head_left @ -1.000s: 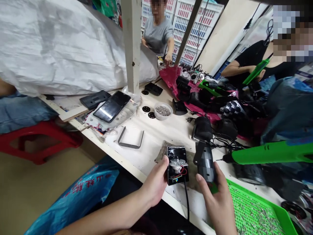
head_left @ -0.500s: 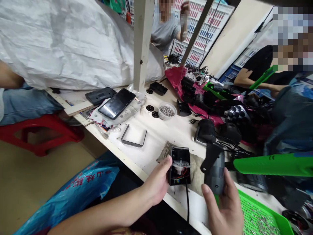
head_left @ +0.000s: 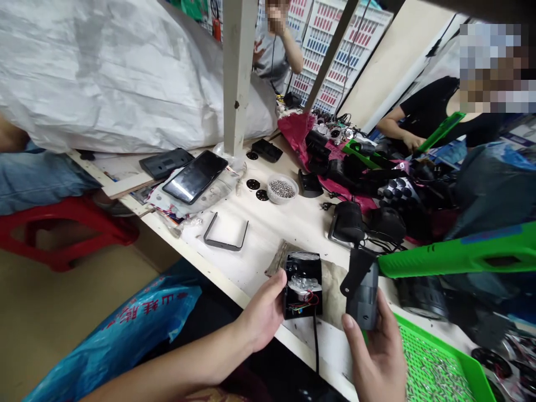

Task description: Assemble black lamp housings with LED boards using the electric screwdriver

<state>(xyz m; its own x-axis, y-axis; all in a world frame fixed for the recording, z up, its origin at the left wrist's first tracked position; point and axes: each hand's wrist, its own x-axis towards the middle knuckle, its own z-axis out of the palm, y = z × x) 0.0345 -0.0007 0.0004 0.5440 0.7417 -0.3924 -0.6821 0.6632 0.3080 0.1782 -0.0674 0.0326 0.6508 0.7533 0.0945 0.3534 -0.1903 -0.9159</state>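
Note:
My left hand [head_left: 263, 312] is closed on the edge of an open black plastic housing [head_left: 291, 301], thumb along its side. Inside the housing sit a clear plastic part [head_left: 302, 283] and thin coloured wires; a black cable [head_left: 316, 346] hangs from it. In my right hand [head_left: 379, 357] is a dark grey housing cover [head_left: 365, 304], gripped between thumb and fingers, with a flat black bracket [head_left: 355, 272] at its upper left. The two pieces are apart, above a creased grey-brown cloth [head_left: 334, 287]. A U-shaped dark bracket [head_left: 224, 245] lies on the table to the left.
A tub of small metal parts [head_left: 281, 191] stands beyond my hands, near black discs [head_left: 253, 184]. A phone [head_left: 195, 177] lies left. A green basket [head_left: 473, 365] and a long green bar [head_left: 456, 257] are at the right. Co-workers sit behind piled black parts [head_left: 347, 220].
My view has shifted slightly, and the housing in my left hand has tilted a little. Both hands keep their holds. A co-worker at the back has moved a hand; another's hand at right now shows.

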